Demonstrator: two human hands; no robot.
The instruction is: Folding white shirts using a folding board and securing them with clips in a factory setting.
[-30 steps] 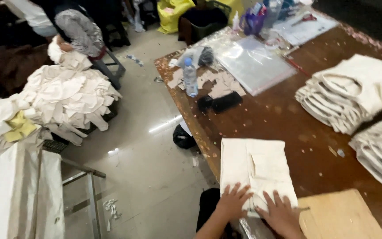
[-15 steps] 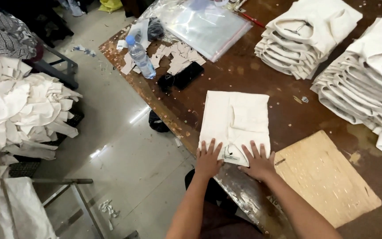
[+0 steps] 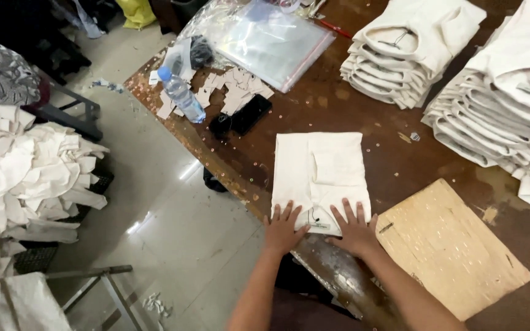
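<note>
- The folded cream garment [image 3: 321, 175] lies flat on the dark brown tabletop [image 3: 351, 104], its near edge close to the tabletop's front edge.
- The left hand [image 3: 283, 227] rests palm down on the garment's near left corner, fingers spread and flat, gripping nothing.
- The right hand [image 3: 356, 228] presses palm down on the garment's near right corner, fingers likewise splayed and not closed on anything.
- The two hands lie side by side, a small gap of cloth between them.
- Just right of the garment a pale wooden board [image 3: 452, 248] lies flat on the tabletop, its corner near the right hand.
- Beyond the garment, to its far left, a black phone-like slab [image 3: 250, 114] lies beside scattered cardboard scraps [image 3: 234, 89].
- A plastic water bottle [image 3: 181, 95] with a blue cap lies left of those scraps, farther from the garment.
- A clear plastic bag [image 3: 271, 40] lies at the far side, past the scraps.
- Stacks of folded cream garments [image 3: 409, 52] stand to the far right of the flat garment, with a larger stack [image 3: 504, 104] at the right edge.
- Well left of the garment, off the tabletop, a loose heap of cream cloth [image 3: 29, 178] sits above the shiny floor [image 3: 173, 220].
</note>
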